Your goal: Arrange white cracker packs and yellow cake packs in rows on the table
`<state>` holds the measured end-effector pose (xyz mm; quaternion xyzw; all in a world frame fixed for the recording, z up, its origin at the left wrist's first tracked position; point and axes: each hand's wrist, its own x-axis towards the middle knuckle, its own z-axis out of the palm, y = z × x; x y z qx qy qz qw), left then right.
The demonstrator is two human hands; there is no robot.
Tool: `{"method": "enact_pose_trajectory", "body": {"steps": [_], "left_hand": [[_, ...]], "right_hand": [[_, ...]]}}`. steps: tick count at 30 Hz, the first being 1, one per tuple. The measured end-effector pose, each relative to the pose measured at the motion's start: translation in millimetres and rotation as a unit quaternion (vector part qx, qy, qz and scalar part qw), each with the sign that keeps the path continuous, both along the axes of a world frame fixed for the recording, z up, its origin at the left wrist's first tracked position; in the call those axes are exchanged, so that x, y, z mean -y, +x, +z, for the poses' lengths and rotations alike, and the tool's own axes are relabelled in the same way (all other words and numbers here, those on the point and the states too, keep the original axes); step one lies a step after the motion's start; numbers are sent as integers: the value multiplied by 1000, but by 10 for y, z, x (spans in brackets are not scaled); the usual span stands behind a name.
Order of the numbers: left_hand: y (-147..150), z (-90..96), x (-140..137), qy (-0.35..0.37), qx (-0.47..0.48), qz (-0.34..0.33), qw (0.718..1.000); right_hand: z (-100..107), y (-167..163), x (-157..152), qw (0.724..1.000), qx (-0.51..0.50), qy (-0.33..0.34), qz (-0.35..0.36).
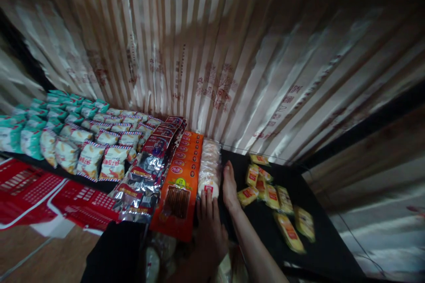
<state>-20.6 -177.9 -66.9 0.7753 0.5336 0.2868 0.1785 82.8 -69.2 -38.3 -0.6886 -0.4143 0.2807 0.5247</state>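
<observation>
Sheeting [212,31] backs black tabletop [318,256], left hand [211,225] touching packets [210,159], right hand [229,187] alongside, grip uncurled.

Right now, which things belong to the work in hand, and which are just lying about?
In the work:
- white packs, in a row
- left hand, touching the front one
- right hand, beside the row

Lying about:
- yellow packs
- orange packs
- teal bags
- stripe-edged bags

Before me, a black surface [327,243] carries teal bags [33,137] at 10 o'clock, white snack bags [114,161] and dark red packets [157,146] at 11, orange packets [181,163] between 11 and 12, wrapped white rounds [210,163] at 12, scattered yellow packets [272,197] at 1.
</observation>
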Motion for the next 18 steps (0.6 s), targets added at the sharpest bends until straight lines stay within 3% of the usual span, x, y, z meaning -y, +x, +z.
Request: {"method": "enact_pose_trajectory", "body": {"steps": [10, 15, 18], "left_hand": [[-61, 35, -10, 70, 43, 4, 997], [-253, 216, 158, 99, 65, -118, 986], [-355, 364, 333, 79, 86, -178, 977]], "right_hand": [[-165, -215, 942, 1000, -27, 6, -3], [-67, -263, 1151, 999, 24, 10, -24], [-11, -229, 1273, 997, 66, 16, -35]]}}
